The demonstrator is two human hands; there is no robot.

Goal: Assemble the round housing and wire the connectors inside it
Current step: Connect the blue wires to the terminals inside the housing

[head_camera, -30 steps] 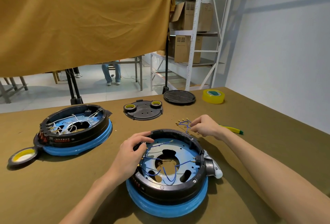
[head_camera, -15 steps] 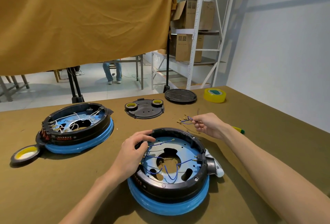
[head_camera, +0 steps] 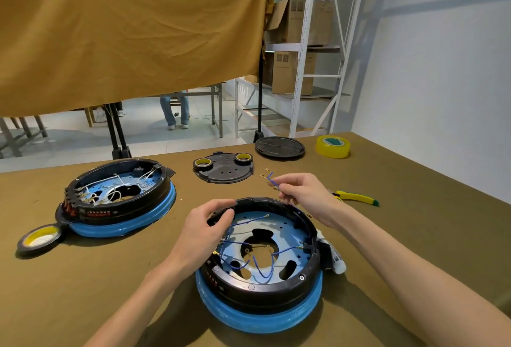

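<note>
The round housing [head_camera: 260,263], black on a blue base, sat on the olive surface [head_camera: 83,291] nearest the person. The left hand [head_camera: 206,229] gripped its left rim, fingers curled over the edge. Above its far rim, the right hand [head_camera: 304,194] pinched a blue wire [head_camera: 272,179] with brass connectors between thumb and fingers.

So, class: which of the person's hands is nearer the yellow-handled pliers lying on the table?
Right. The right hand holds a blue wire just left of the yellow-handled pliers; the left hand is farther left, at the housing rim.
</note>
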